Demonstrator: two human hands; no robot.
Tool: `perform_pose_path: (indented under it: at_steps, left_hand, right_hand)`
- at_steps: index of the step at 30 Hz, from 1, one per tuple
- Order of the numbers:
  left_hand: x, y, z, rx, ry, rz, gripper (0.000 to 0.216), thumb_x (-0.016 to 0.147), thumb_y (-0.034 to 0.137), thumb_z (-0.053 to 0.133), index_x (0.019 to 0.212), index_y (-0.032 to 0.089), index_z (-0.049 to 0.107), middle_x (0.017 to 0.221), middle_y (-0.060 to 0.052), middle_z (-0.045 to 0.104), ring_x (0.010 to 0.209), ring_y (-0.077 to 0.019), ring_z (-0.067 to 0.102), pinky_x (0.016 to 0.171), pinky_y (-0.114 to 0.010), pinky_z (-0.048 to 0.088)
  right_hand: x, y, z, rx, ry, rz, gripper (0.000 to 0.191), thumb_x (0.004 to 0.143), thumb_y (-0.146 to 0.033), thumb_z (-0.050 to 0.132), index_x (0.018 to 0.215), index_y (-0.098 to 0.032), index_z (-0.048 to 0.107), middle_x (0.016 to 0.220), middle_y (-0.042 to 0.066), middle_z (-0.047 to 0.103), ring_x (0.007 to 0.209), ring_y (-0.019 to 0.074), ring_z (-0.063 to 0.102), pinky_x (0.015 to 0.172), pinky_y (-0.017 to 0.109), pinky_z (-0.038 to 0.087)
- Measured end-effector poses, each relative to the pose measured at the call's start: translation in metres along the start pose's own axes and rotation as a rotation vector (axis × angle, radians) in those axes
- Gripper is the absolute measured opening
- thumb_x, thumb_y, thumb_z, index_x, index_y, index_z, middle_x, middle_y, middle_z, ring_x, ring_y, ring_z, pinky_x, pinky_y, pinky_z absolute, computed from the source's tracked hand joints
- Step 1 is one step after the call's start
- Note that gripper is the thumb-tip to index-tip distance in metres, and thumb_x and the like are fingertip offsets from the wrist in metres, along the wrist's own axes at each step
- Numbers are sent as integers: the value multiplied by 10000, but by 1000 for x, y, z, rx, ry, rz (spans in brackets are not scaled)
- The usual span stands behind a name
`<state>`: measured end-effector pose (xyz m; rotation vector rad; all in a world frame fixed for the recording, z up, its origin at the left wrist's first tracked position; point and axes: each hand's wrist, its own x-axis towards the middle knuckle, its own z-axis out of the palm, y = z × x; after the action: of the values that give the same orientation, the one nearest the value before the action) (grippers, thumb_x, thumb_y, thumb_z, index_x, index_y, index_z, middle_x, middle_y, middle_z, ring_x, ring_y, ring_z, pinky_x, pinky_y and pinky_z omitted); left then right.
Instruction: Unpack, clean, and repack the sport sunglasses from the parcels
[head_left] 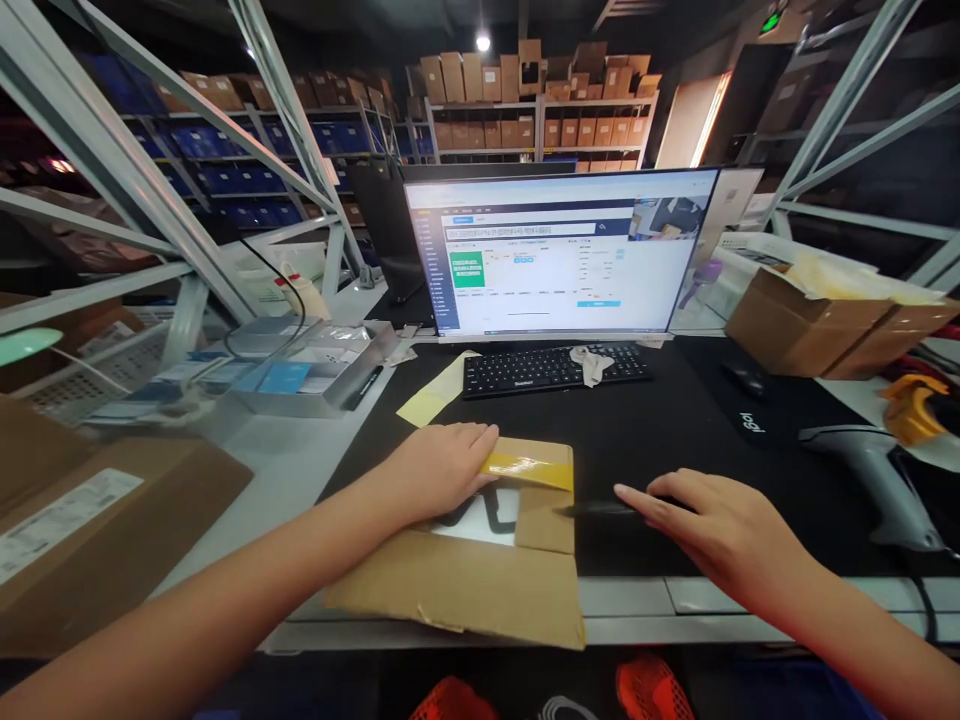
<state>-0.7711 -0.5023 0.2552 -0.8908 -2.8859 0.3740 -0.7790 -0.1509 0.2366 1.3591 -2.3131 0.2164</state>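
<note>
"Which step?"
"Opening the cardboard box (pixel 487 583) on the bench (pixel 622 598), seemingly. Left hand (pixel 439 468) lies on its taped flap (pixel 531 471), fingers loosely extended; right hand (pixel 716 515) grips a dark blade-like tool (pixel 600 508), fingers curled."
"Next?"
"Likely shallow cuts, sparing the contents (pixel 502 508)."

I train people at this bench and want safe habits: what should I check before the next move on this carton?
1. Left hand resting on the carton: ok.
2. Dark tool held in the right hand: ok.
3. Tool tip away from the left hand: ok, it's by the carton's right edge.
4. Front flap folded outward: ok.
5. Yellow tape removed: not ok.
6. Contents undamaged: cannot tell, mostly covered.
</note>
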Motion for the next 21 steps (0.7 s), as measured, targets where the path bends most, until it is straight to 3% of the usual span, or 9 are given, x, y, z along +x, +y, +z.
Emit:
perform_pose_path:
  at_steps: [4,8,12,14,17,19,21]
  left_hand:
    - [-4,1,6,-31,78,2,412,969,294,527,1291,39,561,1232,-202,688,1061,-311,695,852,-417,578]
    - [1,-1,1,-139,-13,-105,349,988,308,491,1233,83,595,1183,-173,705,1049,-318,689,857,-434,553]
    - [4,1,-7,-191,-50,-182,342,1027,334,383,1174,148,629,1102,-121,725,1030,-292,687,858,-403,523]
    - [2,2,-13,-211,-67,-214,355,1029,359,364,1159,175,640,1089,-103,726,1031,-283,683,849,-383,513]
    - [-3,-3,-29,-240,-108,-311,363,1010,374,373,1170,191,642,1078,-107,729,1007,-290,688,812,-370,509]
    - [-8,-10,-43,-262,-146,-420,418,956,388,445,1298,190,581,1099,-131,728,990,-318,695,776,-377,514]
    - [-15,-17,-56,-297,-208,-551,634,881,396,524,1456,142,437,1096,-173,731,951,-350,706,721,-378,520]
  right_hand:
    - [-4,10,2,-159,2,-29,456,962,-57,463,1357,-250,586,940,48,674,728,169,562,644,295,382]
    - [1,31,10,-184,-39,-32,493,950,-30,472,1367,-262,595,973,65,670,781,177,568,695,303,390]
    - [1,58,20,-367,-127,129,489,928,-30,466,1330,-242,647,902,76,678,714,183,583,607,301,355]
    - [-5,70,24,-388,-127,260,431,962,-104,464,1319,-249,657,887,68,684,698,185,604,548,290,336]
    - [-18,78,26,-200,-38,395,395,1036,-324,433,1406,-304,569,1012,39,700,797,177,659,554,261,406]
    - [-25,78,24,-128,0,423,415,1044,-417,404,1427,-331,539,1063,27,701,845,183,674,590,267,450]
    - [-28,76,20,-103,24,423,430,1037,-469,395,1417,-337,548,1062,29,705,852,201,684,620,295,477]
